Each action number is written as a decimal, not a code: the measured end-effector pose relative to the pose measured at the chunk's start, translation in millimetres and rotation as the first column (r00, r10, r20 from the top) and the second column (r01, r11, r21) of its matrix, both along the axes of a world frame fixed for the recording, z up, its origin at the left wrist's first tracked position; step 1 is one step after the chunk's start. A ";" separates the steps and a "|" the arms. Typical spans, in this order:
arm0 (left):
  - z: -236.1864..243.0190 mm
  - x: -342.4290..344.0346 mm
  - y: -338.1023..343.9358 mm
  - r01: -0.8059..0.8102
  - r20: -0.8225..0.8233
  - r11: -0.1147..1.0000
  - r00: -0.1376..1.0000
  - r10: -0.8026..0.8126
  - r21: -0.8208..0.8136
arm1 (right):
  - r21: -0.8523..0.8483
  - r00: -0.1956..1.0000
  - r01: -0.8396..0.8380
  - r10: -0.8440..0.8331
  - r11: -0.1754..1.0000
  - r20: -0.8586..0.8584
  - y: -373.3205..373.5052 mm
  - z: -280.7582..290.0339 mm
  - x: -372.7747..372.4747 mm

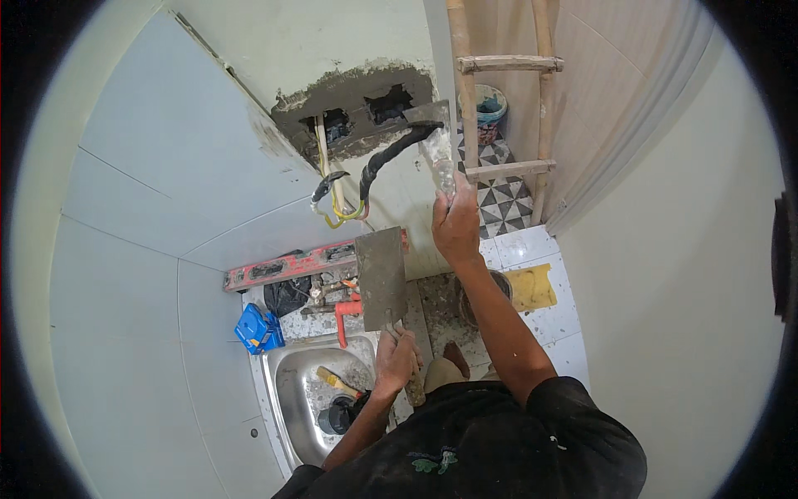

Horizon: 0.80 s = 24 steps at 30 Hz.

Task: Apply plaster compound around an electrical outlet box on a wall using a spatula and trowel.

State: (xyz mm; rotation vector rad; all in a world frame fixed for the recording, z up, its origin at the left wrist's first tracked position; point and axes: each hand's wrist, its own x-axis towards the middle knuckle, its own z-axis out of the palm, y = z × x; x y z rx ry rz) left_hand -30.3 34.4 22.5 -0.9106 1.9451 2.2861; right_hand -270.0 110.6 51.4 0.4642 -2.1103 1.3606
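Nearest us, the left grip point(397, 359) closes on a flat, rectangular grey metal trowel point(381, 279), near a stainless-steel sink point(301, 382) in the dirt-speckled surface point(291, 327); farther, the right grip point(457, 223) clasps a pale-handled tool point(435, 151) near the wall's dark-grey mortar patch point(357, 91); beyond, a bamboo ladder point(509, 170).

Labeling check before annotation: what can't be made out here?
Head view:
Ladder: top cut off by the upper edge.
Dark container: partly hidden by the right forearm.
Red level: partly behind the flat trowel.
Scraper: handle end hidden in the right hand.
Wall holes: depth too dark to tell.
Sink: lower right covered by left forearm.
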 end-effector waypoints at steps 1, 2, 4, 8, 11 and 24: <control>1.3 -1.1 1.1 0.002 0.001 1.000 1.000 -0.002 0.002 | -0.013 1.000 -0.011 0.011 1.000 0.026 0.4 -8.3 0.1; 4.1 -2.6 2.8 -0.018 0.000 1.000 1.000 0.018 0.016 | -0.011 1.000 -0.008 0.009 1.000 0.027 0.7 -16.4 0.6; 4.5 -2.9 2.9 -0.040 -0.002 0.999 0.999 0.040 0.030 | -0.029 0.990 0.018 -0.021 0.999 -0.136 0.6 -27.6 4.2; -5.2 -0.9 -3.5 0.009 -0.004 1.000 1.000 -0.009 0.001 | 0.021 1.000 -0.007 0.007 1.000 0.007 9.4 -37.1 17.1; -2.2 -1.3 -1.6 0.006 0.000 1.000 1.000 -0.006 -0.006 | -0.077 0.997 -0.051 0.056 0.996 0.060 9.6 -26.9 16.3; 3.3 -1.3 -1.3 0.066 0.002 0.998 0.998 -0.066 0.005 | -0.005 0.999 -0.044 0.044 0.999 -0.026 4.2 -43.9 -7.0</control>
